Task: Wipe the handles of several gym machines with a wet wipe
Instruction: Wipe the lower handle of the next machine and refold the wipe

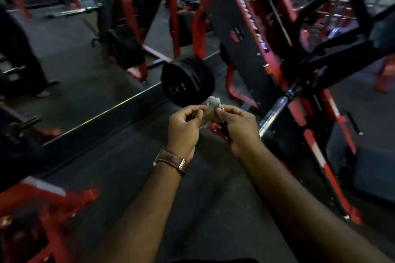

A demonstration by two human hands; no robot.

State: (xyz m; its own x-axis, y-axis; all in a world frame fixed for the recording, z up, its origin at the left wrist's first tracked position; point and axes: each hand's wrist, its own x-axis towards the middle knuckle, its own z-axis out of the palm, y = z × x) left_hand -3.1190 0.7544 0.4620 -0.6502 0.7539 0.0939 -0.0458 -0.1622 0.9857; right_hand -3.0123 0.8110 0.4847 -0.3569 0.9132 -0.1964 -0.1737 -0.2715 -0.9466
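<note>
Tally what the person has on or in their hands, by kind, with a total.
Hands: 2, left hand and right hand
Wet wipe: 1, crumpled wipe pinched between both hands
Wristwatch: 1, brown strap on the left wrist
Total: 4

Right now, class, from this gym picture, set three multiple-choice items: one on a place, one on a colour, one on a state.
1. Where is the wet wipe?
A. On the floor
B. Between the two hands
C. Draped over a bar

2. What colour are the machine frames?
A. Red
B. Blue
C. Green

3. What is the left hand doing?
A. Hanging open and idle
B. Gripping a weight plate
C. Pinching the wipe

Answers:
1 B: the left hand and right hand meet on it above the floor.
2 A: the tubing around the black weight plates is red.
3 C: its fingers curl onto the wipe's edge.
</note>
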